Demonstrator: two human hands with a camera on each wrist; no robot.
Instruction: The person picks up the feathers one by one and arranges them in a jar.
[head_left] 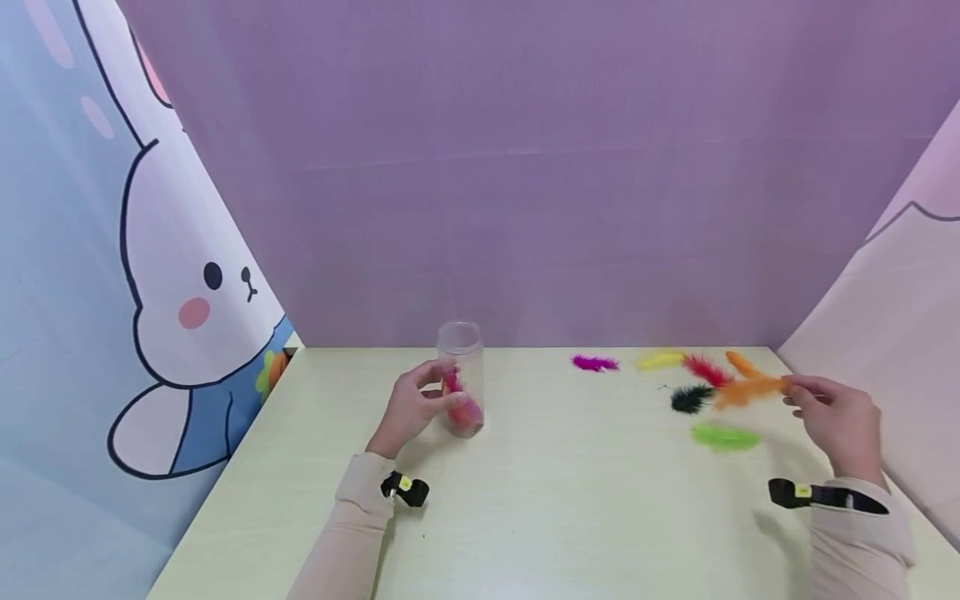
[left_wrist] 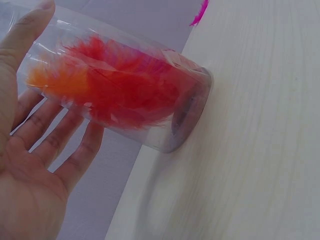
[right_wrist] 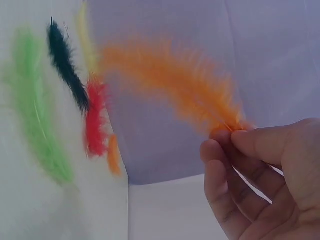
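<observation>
My left hand holds a clear plastic jar at the left of the table, thumb on one side and fingers on the other. Red, orange and magenta feathers lie inside, seen through its wall. At the table's right, my right hand pinches an orange feather by its end between thumb and fingertips. The feather is lifted, its tip pointing left. Below and beyond it lie a red feather, a dark green feather, a second orange feather and a light green feather.
A yellow feather and a magenta feather lie near the back edge of the pale table. Behind stands a purple cloth backdrop. A cloth with a printed rabbit hangs at the left, a pale cloth at the right.
</observation>
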